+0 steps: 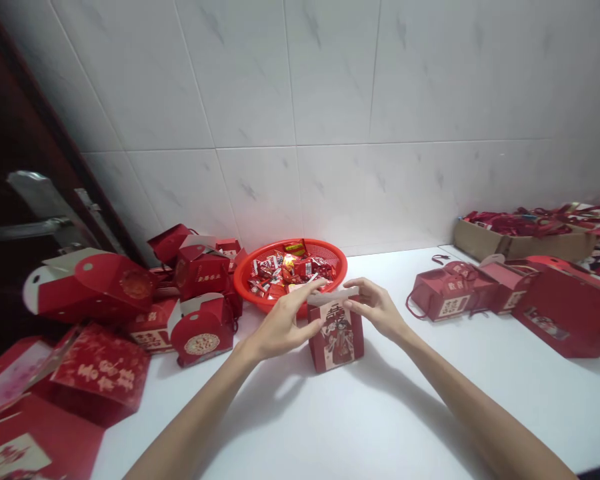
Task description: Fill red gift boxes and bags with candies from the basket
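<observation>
A small red gift box stands upright on the white table in front of me, its front printed with a figure and a Chinese character. Pale flaps show along its top edge. My left hand grips the upper left corner, thumb on the front and fingers over the back. At the upper right corner, my right hand pinches the top edge between thumb and fingers. Right behind the box sits a red plastic basket with wrapped sweets in it.
Red boxes of several shapes are piled on the left, beside a dark door with a metal handle. More red boxes stand to the right. A cardboard box of dark red ribbons is behind them, near the tiled wall.
</observation>
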A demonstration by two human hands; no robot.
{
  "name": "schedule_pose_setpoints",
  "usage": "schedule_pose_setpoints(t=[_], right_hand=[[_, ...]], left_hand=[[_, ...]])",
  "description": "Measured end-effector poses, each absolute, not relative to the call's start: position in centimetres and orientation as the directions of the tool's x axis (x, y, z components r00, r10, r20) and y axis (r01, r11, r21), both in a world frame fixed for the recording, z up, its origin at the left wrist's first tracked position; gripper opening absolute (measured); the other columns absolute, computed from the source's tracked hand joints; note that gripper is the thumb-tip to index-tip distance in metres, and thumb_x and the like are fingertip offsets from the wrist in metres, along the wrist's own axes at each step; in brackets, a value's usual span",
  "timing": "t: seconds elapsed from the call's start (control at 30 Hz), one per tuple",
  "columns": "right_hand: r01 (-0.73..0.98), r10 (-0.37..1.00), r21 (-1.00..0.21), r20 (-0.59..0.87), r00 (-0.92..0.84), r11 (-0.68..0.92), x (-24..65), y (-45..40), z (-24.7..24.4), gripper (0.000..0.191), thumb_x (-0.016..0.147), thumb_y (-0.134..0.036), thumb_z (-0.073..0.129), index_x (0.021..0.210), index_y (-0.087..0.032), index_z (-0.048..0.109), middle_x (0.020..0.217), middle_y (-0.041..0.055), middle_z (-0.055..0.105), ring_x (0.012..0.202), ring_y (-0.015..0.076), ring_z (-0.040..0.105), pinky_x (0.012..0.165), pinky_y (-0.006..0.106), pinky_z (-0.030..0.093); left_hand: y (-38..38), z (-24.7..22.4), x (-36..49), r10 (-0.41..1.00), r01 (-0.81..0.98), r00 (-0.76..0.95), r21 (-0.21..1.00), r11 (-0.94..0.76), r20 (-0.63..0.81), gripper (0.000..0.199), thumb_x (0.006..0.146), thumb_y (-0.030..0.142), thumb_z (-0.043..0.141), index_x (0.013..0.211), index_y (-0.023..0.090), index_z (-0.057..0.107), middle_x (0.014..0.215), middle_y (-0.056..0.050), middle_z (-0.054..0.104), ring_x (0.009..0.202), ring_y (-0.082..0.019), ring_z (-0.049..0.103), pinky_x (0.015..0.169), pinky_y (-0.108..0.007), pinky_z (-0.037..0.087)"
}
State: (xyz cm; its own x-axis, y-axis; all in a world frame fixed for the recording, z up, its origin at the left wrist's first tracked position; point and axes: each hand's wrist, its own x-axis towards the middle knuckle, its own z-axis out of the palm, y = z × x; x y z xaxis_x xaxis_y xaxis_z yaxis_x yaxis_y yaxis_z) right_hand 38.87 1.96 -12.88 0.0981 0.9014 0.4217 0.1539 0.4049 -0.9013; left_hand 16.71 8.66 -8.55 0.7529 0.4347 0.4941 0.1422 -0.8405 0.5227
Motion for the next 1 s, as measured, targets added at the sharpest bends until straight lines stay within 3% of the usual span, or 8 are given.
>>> schedule_pose_setpoints(t=[0.07,0.23,0.37,0.6,0.73,0.83,0.93,1.0], right_hand=[[0.22,0.867,-0.873,0.472,0.158,0.435,38.3,1.6,-13.3,0.027,0.083,-0.04,0.071,0.099,-0.019,0.067,0.097,0.007,0.072,0.089,0.0209,0.067,0.082,0.037,0.054],[0.299,0.83,-0.828,0.533,0.161,0.474,37.4,0.8,-13.8,0.029,0.087,-0.044,0.064,0.102,-0.02,0.072,0.102,0.0075,0.074,0.093,0.0224,0.067,0.085,0.037,0.052],[0.288,0.846,-0.852,0.498,0.19,0.437,37.3,0.7,-13.4,0.036,0.09,-0.05,0.058,0.099,-0.019,0.073,0.1,0.008,0.075,0.092,0.0227,0.068,0.085,0.036,0.051],[0.438,0.847,-0.805,0.508,0.16,0.4,36.9,0.2,-13.2,0.025,0.09,-0.038,0.056,0.091,-0.017,0.07,0.081,0.0042,0.073,0.075,0.0171,0.064,0.073,0.03,0.05],[0.55,0.787,-0.718,0.594,0.166,0.426,38.7,-1.3,-11.6,0.023,0.09,-0.038,0.057,0.085,-0.019,0.068,0.079,0.0042,0.072,0.073,0.0178,0.062,0.073,0.032,0.05],[0.582,0.615,-0.718,0.668,0.419,0.383,42.3,-4.7,-9.9,0.023,0.087,-0.042,0.061,0.088,-0.02,0.068,0.072,0.0027,0.069,0.07,0.019,0.062,0.072,0.034,0.052],[0.61,0.244,-0.728,0.683,0.689,0.314,47.1,-9.5,-9.1,0.025,0.083,-0.045,0.065,0.091,-0.021,0.066,0.076,0.0029,0.068,0.07,0.0201,0.063,0.073,0.036,0.052],[0.662,-0.033,-0.72,0.671,0.741,0.208,50.5,-12.4,-9.5,0.029,0.076,-0.046,0.068,0.087,-0.019,0.066,0.076,0.0041,0.066,0.069,0.0208,0.062,0.07,0.036,0.051]], left_hand=[[9.0,-9.0,16.8,0.484,0.157,0.709,0.554,-0.817,0.513,0.05,0.084,0.019,0.059,0.133,0.023,0.054,0.121,-0.009,0.069,0.108,-0.024,0.066,0.096,-0.042,0.053],[9.4,-9.6,17.2,0.465,0.153,0.654,0.498,-0.854,0.596,0.014,0.084,0.015,0.053,0.085,0.02,0.066,0.093,-0.005,0.072,0.091,-0.021,0.068,0.083,-0.033,0.055],[9.4,-10.1,17.6,0.422,0.136,0.621,0.439,-0.888,0.66,0.012,0.084,0.017,0.054,0.086,0.02,0.065,0.094,-0.005,0.071,0.091,-0.02,0.067,0.083,-0.032,0.055],[10.1,-11.5,18.0,0.402,0.06,0.546,0.444,-0.894,0.735,0.012,0.089,0.028,0.062,0.084,0.021,0.071,0.088,-0.004,0.071,0.09,-0.02,0.068,0.084,-0.032,0.056],[9.9,-12.1,18.2,0.383,0.087,0.526,0.4,-0.912,0.759,0.013,0.088,0.03,0.064,0.094,0.023,0.074,0.111,-0.006,0.069,0.103,-0.023,0.068,0.092,-0.037,0.056],[9.8,-12.1,18.0,0.365,0.096,0.501,0.369,-0.924,0.784,0.013,0.088,0.029,0.063,0.092,0.024,0.074,0.118,-0.007,0.066,0.108,-0.024,0.066,0.094,-0.038,0.056],[10.4,-12.1,17.7,0.367,0.091,0.501,0.374,-0.923,0.784,0.015,0.089,0.03,0.061,0.081,0.023,0.072,0.106,-0.006,0.069,0.1,-0.022,0.068,0.09,-0.036,0.057],[10.9,-12.1,17.7,0.376,0.084,0.5,0.388,-0.918,0.78,0.017,0.089,0.031,0.06,0.078,0.023,0.071,0.101,-0.005,0.07,0.095,-0.022,0.069,0.088,-0.036,0.057]])
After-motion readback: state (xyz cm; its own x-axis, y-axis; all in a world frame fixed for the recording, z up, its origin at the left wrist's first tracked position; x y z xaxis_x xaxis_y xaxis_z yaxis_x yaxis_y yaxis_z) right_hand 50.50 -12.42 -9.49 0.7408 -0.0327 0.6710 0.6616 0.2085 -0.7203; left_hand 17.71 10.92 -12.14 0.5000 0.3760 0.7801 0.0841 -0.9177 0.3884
